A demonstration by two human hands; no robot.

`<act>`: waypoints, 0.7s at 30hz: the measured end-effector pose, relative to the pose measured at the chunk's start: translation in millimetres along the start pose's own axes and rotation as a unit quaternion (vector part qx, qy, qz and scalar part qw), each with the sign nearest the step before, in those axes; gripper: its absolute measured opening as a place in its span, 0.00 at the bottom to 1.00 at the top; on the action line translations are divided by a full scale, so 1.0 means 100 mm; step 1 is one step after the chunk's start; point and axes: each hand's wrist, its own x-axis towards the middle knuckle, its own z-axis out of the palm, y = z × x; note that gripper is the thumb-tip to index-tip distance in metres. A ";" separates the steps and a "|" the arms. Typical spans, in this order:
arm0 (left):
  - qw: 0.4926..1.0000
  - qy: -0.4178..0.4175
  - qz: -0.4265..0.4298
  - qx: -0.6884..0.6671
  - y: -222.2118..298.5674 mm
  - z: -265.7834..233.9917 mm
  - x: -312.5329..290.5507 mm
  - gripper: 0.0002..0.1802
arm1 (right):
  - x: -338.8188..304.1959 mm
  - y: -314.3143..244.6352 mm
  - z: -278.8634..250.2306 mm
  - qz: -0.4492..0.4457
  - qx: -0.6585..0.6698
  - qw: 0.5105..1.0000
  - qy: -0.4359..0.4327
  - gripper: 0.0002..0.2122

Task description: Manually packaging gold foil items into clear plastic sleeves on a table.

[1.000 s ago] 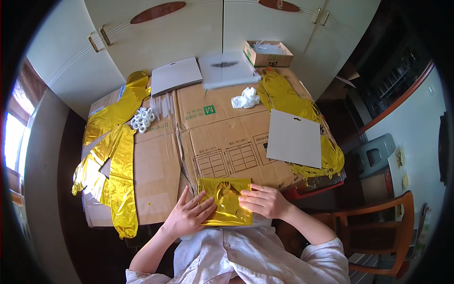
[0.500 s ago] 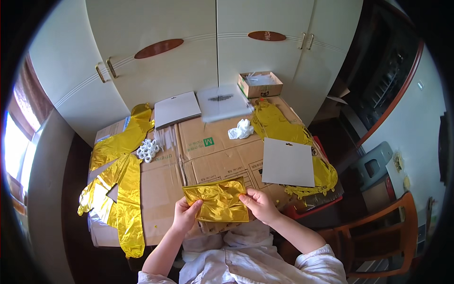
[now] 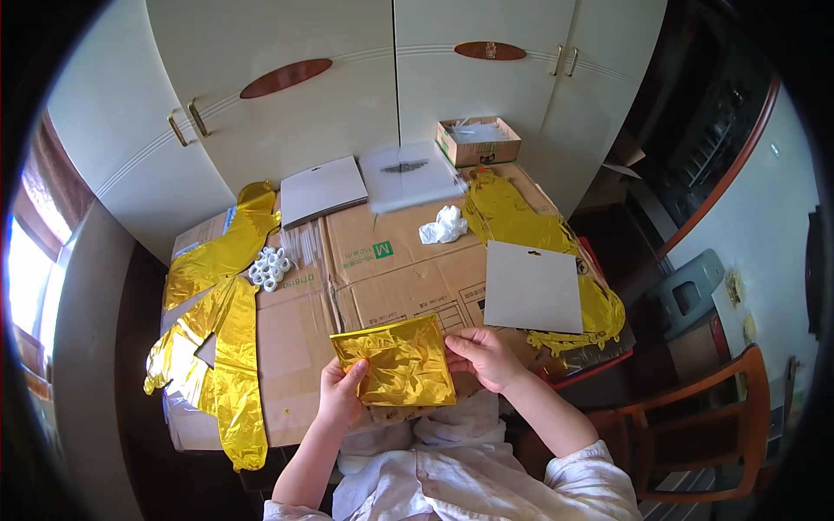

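Folded gold foil (image 3: 404, 369), a shiny, creased rectangle, is at the near side of the scene, in front of the person's body and over the near part of the cardboard (image 3: 382, 282) that covers the table. The left hand (image 3: 341, 392) grips its left side, the thumb lying on the foil's upper face and the fingers curled out of sight beneath. The right hand (image 3: 484, 358) is at its right edge, partly closed, with thumb and forefinger close together right by the foil; whether they pinch it cannot be told. Farther right, a white card (image 3: 532, 289) with a small dark slot near its far edge lies on a spread of gold foil sheeting (image 3: 514, 213) that runs along the right side of the table. On the left side lie two more gold pieces: a far foil piece (image 3: 213, 262) slanting toward the back, and a near foil piece (image 3: 236, 360) hanging past the near edge. Just right of these are a cluster of small white rolls (image 3: 270, 269) and a row of thin clear sticks (image 3: 304, 247). Along the far side, from left to right, are a stack of white cards (image 3: 323, 192), a flat clear plastic sleeve (image 3: 415, 184) with a dark mark on it, and a small open carton (image 3: 478, 153) with pale pieces inside. A crumpled white plastic wad (image 3: 444, 225) lies nearer than the sleeve, beside the right-hand sheeting. Beyond the table stand pale cabinets (image 3: 313, 113); at the near right is a wooden chair (image 3: 752, 408).
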 end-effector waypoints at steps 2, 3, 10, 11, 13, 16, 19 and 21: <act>1.000 0.003 -0.007 -0.001 0.02 0.02 0.00 0.04 | 0.02 -0.01 -0.03 0.002 -0.007 1.000 -0.005 0.12; 1.000 0.006 -0.009 -0.002 0.03 0.02 -0.01 0.04 | 0.03 -0.03 -0.03 0.006 -0.010 1.000 -0.006 0.12; 1.000 -0.009 -0.006 -0.015 0.04 -0.01 0.00 0.05 | 0.06 -0.09 -0.01 0.011 -0.030 0.999 -0.021 0.12; 1.000 -0.006 -0.001 -0.010 0.05 0.01 -0.01 0.05 | 0.07 -0.08 -0.02 0.008 -0.038 0.999 -0.015 0.11; 1.000 0.003 0.000 -0.003 0.05 0.04 -0.01 0.05 | 0.09 -0.05 -0.04 0.001 -0.055 0.998 0.000 0.10; 1.000 0.017 -0.001 0.006 0.08 0.10 -0.03 0.05 | 0.09 -0.07 -0.02 -0.009 -0.056 0.998 0.007 0.09; 1.000 0.022 0.006 0.014 0.08 0.12 -0.04 0.05 | 0.11 -0.03 -0.05 -0.040 -0.064 0.997 -0.008 0.07; 0.999 0.032 0.013 0.018 0.08 0.14 -0.05 0.04 | 0.11 -0.05 -0.04 -0.041 -0.081 0.996 -0.004 0.07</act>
